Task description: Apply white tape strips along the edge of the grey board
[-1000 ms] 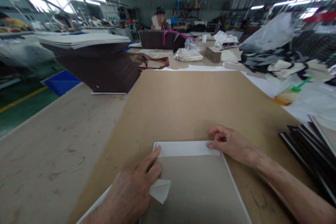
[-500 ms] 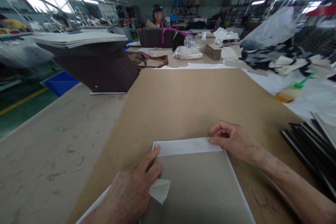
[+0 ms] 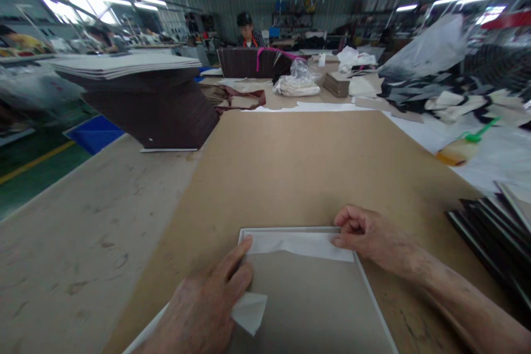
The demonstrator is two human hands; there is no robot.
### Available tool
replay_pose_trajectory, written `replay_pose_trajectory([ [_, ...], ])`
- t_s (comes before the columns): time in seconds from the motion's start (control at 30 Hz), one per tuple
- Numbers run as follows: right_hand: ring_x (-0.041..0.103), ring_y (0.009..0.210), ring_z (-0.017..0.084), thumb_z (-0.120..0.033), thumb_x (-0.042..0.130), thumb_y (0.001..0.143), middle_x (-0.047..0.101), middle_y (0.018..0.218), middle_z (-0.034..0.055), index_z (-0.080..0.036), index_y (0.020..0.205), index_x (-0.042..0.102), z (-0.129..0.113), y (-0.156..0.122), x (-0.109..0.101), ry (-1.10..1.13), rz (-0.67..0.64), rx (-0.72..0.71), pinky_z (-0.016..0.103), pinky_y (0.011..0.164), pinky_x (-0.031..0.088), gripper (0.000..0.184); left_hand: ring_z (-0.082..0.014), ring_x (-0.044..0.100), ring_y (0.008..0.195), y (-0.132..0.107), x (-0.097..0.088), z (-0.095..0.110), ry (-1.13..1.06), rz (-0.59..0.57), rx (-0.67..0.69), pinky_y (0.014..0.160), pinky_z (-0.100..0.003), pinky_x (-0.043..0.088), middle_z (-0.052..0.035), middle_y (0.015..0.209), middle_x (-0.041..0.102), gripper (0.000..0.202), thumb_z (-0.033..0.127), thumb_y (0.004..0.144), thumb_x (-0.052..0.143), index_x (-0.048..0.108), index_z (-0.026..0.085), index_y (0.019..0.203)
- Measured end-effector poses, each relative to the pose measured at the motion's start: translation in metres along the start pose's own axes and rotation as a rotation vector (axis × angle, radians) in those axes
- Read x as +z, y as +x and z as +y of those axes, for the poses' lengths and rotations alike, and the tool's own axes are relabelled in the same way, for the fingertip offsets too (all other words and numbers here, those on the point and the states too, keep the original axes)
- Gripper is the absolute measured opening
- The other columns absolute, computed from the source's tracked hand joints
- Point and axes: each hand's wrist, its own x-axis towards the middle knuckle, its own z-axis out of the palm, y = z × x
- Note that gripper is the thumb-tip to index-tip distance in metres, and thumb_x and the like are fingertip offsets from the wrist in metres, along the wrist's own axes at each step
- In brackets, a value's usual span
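Note:
A grey flat panel [image 3: 315, 304] with a pale border lies in front of me. Across its far end runs a white strip [image 3: 286, 243] of paper-like material, its near edge slightly wavy. My left hand [image 3: 207, 298] rests over the panel's left side, index fingertip pressing the strip's left end. From under its curled fingers pokes a loose white piece [image 3: 251, 312], and more white shows beyond the wrist at lower left. At the far right corner, my right hand [image 3: 357, 229] pinches the strip's right end between thumb and bent fingers.
A brown board [image 3: 298, 166] covers the table beneath the panel. Dark panels are stacked [image 3: 157, 99] at left. Dark-edged pieces [image 3: 493, 243] lie at right, near a bottle with a green spout [image 3: 458, 149]. A person [image 3: 249, 33] sits at the far end.
The strip has shifted towards me at the far end, baring a thin line of the panel's edge, and its near edge has buckled. Both hands stay at its ends.

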Motion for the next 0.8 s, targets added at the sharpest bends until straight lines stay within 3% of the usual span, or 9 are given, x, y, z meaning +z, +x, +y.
replay_pose_trajectory([
  [0.27, 0.052, 0.06, 0.014, -0.035, 0.063, 0.079, 0.059, 0.065, -0.0043, -0.021, 0.088, 0.054, -0.002, 0.003, 0.005, -0.158, 0.041, -0.003, 0.027, 0.057, 0.036, 0.018, -0.021, 0.065, 0.104, -0.002, 0.011, -0.009, 0.002, 0.133, 0.078, 0.082, -0.033, 0.057, -0.006, 0.152, 0.036, 0.042, 0.004, 0.075, 0.042, 0.058, 0.024, 0.107],
  [0.43, 0.052, 0.059, 0.014, -0.034, 0.062, 0.079, 0.058, 0.064, -0.0047, -0.021, 0.087, 0.054, -0.001, 0.005, 0.005, -0.178, 0.048, 0.001, 0.027, 0.057, 0.037, 0.017, -0.0225, 0.065, 0.106, -0.002, 0.013, -0.011, 0.01, 0.207, 0.102, 0.082, -0.035, 0.057, -0.0064, 0.151, 0.038, 0.035, 0.007, 0.078, 0.042, 0.058, 0.024, 0.104],
  [0.57, 0.053, 0.059, 0.014, -0.031, 0.061, 0.079, 0.059, 0.065, -0.0043, -0.021, 0.087, 0.055, -0.005, 0.004, 0.005, -0.203, 0.046, 0.006, 0.026, 0.057, 0.037, 0.015, -0.0215, 0.067, 0.099, -0.002, 0.014, -0.01, 0.02, 0.19, 0.09, 0.077, -0.035, 0.058, -0.0056, 0.15, 0.039, 0.036, 0.007, 0.079, 0.042, 0.059, 0.025, 0.105],
  [0.8, 0.052, 0.059, 0.013, -0.029, 0.064, 0.077, 0.058, 0.066, -0.0036, -0.02, 0.085, 0.055, -0.006, 0.01, -0.002, -0.224, 0.005, -0.004, 0.025, 0.055, 0.037, 0.015, -0.0248, 0.064, 0.107, -0.002, 0.014, -0.011, 0.029, 0.147, 0.096, 0.084, -0.041, 0.056, -0.0071, 0.154, 0.032, 0.047, 0.001, 0.069, 0.04, 0.057, 0.023, 0.107],
])
